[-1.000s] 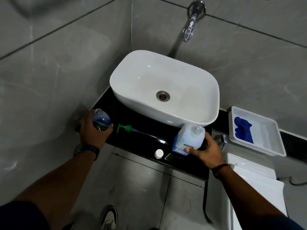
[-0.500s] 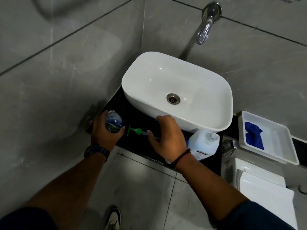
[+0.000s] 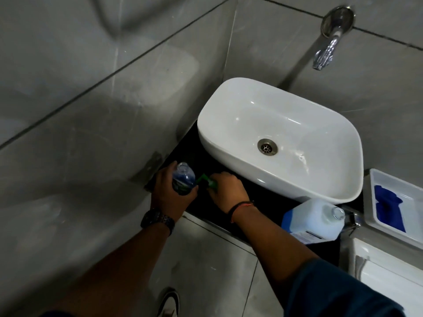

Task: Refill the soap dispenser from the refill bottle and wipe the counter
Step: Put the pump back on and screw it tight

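A single head-worn camera looks steeply down from above and in front of the white basin (image 3: 281,143), close enough that both forearms reach in from the bottom edge, floor showing below it.

2 bottles (image 3: 184,181) (image 3: 314,219), 1 pump (image 3: 207,180), 1 tray (image 3: 393,202)

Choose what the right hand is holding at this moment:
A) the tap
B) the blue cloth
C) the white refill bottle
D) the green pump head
D: the right hand closes on the green pump head beside the open dispenser bottle; the refill bottle stands untouched.
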The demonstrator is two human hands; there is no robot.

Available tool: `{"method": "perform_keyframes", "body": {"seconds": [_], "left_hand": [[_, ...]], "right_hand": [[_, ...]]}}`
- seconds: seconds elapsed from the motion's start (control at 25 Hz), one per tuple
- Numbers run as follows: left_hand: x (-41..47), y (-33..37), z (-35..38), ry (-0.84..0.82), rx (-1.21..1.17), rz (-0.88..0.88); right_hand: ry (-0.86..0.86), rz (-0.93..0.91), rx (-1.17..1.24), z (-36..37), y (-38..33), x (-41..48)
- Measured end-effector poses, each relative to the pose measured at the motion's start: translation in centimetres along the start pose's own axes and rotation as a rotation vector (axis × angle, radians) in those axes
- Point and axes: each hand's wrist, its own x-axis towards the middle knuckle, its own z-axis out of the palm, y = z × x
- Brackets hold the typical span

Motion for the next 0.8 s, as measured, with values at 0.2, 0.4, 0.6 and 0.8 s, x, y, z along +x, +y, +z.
{"method": "perform_keyframes", "body": {"seconds": [0.2, 0.4, 0.6, 0.8], "left_hand": [[-0.1, 2.7, -0.9, 0.068, 0.001, 0.005], [-0.3, 9.0, -1.9, 0.122, -0.030, 0.133], [-0.4, 16.0, -3.1, 0.151, -0.073, 0.227], [-0.5, 19.8, -3.8, 0.139, -0.148, 0.253]], "right_hand": [[0.438, -0.123, 0.342, -7.0, -3.9, -1.2], [0.660, -0.170, 0.915, -17.4, -7.8, -3.6], [0.742, -0.262, 0.962, -24.9, -9.3, -6.0], [0.749, -0.317, 0.863, -28.0, -9.2, -7.7]]}}
